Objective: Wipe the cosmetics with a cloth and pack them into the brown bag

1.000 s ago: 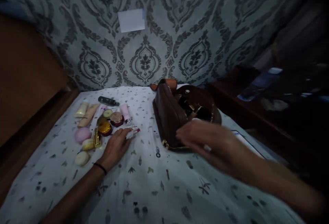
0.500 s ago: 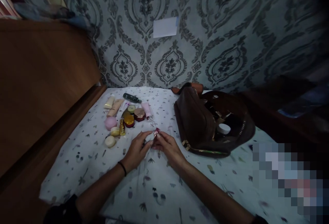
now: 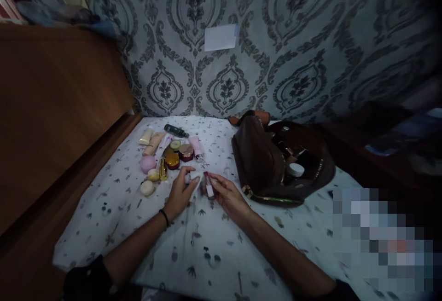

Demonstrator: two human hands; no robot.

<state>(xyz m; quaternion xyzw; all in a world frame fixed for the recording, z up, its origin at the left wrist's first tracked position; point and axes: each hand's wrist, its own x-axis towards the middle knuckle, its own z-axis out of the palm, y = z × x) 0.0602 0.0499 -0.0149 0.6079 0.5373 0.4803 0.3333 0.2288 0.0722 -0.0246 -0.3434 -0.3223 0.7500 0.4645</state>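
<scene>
My right hand [image 3: 229,195] grips a small dark pink bottle [image 3: 209,188] with a pale label and a narrow top, held upright over the sheet. Just left of it, my left hand [image 3: 181,190] pinches a crumpled white wipe [image 3: 195,180] between thumb and fingers. Beyond my left hand lies a cluster of cosmetics: a gold tube [image 3: 163,169], a jar with a gold lid [image 3: 172,159], a pink tube [image 3: 195,147] and a round pink container [image 3: 148,164]. A cream-coloured round jar [image 3: 147,188] lies nearest to my left wrist.
An open brown leather bag [image 3: 255,158] stands to the right, with a white-lidded jar [image 3: 295,170] inside. The patterned sheet [image 3: 193,255] covers the surface. At the left is a wooden cabinet [image 3: 62,107]; patterned wallpaper [image 3: 228,84] rises behind.
My hands have drawn slightly apart. The bottle has turned so its label shows in my right hand, and the white wipe is now plain to see in my left.
</scene>
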